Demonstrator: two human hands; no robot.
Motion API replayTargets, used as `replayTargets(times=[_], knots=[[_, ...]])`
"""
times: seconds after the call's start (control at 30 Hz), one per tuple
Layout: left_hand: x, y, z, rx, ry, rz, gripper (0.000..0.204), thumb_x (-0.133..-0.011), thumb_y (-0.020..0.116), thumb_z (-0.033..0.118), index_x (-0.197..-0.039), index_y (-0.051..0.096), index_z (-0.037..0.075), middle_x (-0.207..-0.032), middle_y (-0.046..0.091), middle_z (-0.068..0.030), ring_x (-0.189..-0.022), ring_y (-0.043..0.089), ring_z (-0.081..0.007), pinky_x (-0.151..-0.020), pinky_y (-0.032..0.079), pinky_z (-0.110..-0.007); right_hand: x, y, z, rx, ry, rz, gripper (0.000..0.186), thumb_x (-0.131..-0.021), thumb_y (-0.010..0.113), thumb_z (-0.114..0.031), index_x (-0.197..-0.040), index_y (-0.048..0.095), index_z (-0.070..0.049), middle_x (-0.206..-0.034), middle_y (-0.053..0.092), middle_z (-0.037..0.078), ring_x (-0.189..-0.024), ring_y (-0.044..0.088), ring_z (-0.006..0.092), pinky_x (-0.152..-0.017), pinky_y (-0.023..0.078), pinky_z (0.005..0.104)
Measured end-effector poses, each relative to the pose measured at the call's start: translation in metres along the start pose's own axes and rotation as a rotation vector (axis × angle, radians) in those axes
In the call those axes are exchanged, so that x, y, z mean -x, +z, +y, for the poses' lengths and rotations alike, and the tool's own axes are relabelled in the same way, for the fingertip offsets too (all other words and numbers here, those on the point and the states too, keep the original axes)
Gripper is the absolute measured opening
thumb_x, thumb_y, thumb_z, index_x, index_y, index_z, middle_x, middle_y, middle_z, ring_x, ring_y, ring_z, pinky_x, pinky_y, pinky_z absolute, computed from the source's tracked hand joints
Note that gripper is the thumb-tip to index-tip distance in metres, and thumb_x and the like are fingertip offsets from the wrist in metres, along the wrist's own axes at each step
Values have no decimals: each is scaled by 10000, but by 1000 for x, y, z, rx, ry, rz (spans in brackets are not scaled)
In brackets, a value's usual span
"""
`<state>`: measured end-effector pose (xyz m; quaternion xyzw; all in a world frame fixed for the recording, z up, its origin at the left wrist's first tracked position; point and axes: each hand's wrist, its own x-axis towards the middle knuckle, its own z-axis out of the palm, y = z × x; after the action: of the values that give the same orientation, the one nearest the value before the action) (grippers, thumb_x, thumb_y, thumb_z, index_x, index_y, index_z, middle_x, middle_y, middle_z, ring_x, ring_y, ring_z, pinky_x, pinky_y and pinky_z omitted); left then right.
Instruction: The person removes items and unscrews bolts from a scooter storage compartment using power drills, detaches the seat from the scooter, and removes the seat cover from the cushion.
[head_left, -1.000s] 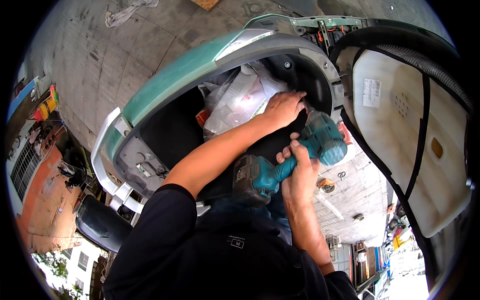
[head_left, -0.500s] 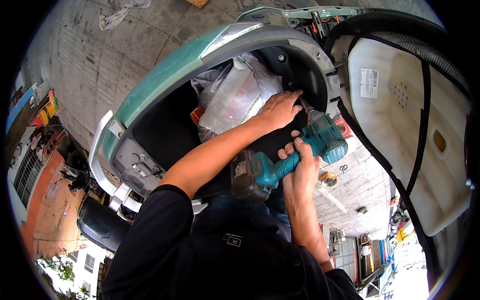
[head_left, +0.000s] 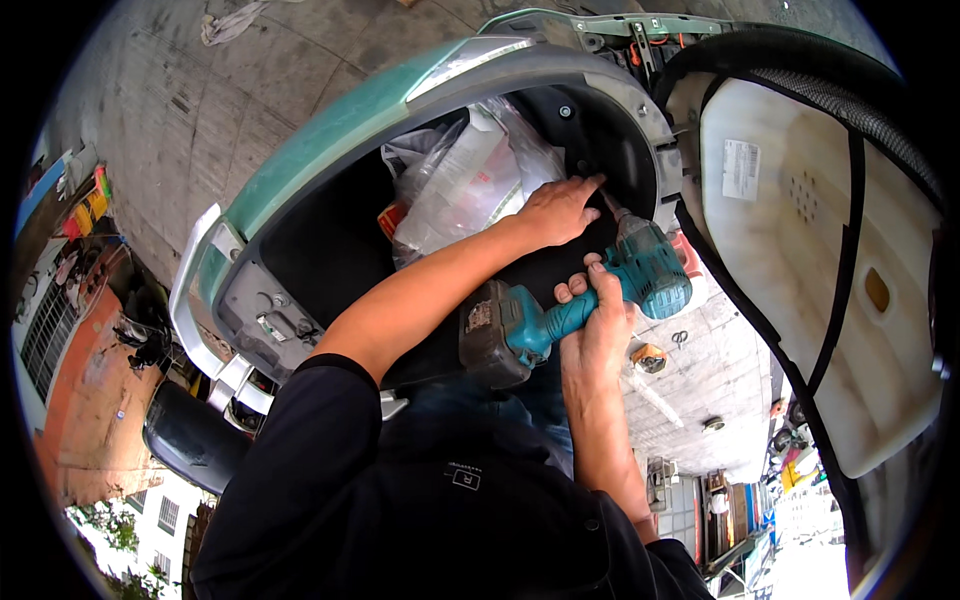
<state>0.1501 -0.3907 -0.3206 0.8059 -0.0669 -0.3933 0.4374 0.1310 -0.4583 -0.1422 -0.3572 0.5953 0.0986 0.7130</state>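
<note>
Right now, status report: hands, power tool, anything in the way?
Right hand gripping teal power tool. Left hand near its nose, contact unclear. Plastic bag in storage compartment, beside left hand.

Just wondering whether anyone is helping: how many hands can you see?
2. The right hand grips the teal drill; the left hand is beside the drill's nose, over the open storage compartment. I see no others, though some could be hidden.
</note>
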Motion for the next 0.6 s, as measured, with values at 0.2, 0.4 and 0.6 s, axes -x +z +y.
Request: replayTargets(times=[0.2,0.4,0.6], knots=[[0,0,1,18,-43,8,589,-885,573,230,-1409,355,73,-1266,528,-225,-1183,502,-380,-1006,400,-444,-6,-2,-3,3,6,-20,167,-840,589,-28,-989,521,6,-912,562,73,-669,500,143,-580,441,309],[-1,-4,4,38,-52,-41,596,-880,575,223,-1410,352,68,-1260,529,-227,-1184,502,-380,-1001,405,-436,-9,-6,-3,8,22,-21,147,-838,586,-22,-964,514,4,-926,565,72,-670,501,142,-584,443,307],[-2,-2,1,20,-63,-54,599,-872,579,222,-1406,355,70,-1246,539,-221,-1171,514,-380,-995,410,-440,-9,-6,2,25,28,-10,120,-834,590,-20,-934,529,6,-927,566,69,-671,500,141,-594,448,310]])
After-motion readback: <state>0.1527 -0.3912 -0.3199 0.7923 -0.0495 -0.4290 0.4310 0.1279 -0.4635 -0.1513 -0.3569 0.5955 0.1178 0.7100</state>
